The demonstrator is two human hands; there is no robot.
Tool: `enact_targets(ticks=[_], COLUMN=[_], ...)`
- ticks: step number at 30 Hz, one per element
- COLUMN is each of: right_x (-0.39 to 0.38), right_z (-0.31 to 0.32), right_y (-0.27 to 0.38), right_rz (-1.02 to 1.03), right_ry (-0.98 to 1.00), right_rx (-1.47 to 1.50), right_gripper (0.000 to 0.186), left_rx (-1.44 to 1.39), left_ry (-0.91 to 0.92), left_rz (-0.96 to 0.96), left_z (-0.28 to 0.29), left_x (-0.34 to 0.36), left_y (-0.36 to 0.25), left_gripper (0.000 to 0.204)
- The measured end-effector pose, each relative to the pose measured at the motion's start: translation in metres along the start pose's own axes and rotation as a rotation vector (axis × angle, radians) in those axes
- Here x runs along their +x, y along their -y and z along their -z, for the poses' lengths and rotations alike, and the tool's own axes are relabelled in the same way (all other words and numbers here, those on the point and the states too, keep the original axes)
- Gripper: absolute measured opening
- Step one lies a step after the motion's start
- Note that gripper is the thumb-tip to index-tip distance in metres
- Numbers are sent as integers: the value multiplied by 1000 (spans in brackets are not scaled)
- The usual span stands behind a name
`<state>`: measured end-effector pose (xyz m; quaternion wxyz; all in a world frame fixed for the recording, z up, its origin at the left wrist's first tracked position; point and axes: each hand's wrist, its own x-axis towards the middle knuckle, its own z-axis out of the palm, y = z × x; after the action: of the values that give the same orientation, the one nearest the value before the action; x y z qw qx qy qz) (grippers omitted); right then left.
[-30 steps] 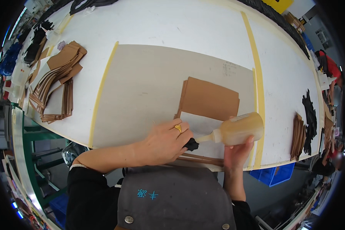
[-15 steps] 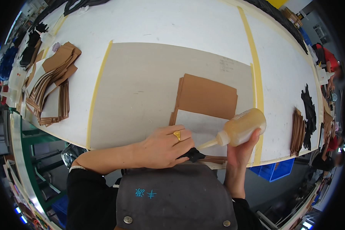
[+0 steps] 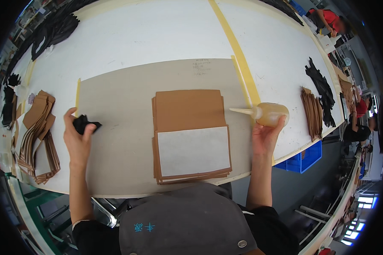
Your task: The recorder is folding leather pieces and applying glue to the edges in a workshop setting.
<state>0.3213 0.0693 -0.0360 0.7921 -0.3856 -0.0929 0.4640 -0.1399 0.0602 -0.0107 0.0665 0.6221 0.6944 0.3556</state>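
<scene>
My left hand is at the left of the grey board, its fingers around a small black crumpled piece. In my right hand is a translucent amber squeeze bottle, lying nearly sideways with its long pale nozzle pointing left. Between my hands lies a neat stack of brown sheets, with a pale rectangle covering its nearer half.
Fanned brown pieces lie at the left; black strips and a brown bundle at the right. Yellow tape crosses the white table. A blue crate is below the right edge; co-workers are at the right.
My left hand has left the front of the stack and moved far left with the black piece, uncovering the pale rectangle. The bottle's nozzle has swung up to point level. The view has shifted.
</scene>
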Motion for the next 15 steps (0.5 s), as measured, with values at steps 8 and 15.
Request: enact_targets(ticks=[8, 15], right_x=[10, 13], right_z=[20, 17], right_y=[5, 2], right_rz=[-100, -100], right_ry=[179, 185], right_rx=[52, 60], right_gripper=[53, 54], left_rx=[844, 183], left_ry=[-12, 130], left_rz=[272, -295], left_z=[14, -53], left_x=[38, 25], left_y=[91, -36], left_gripper=[50, 44])
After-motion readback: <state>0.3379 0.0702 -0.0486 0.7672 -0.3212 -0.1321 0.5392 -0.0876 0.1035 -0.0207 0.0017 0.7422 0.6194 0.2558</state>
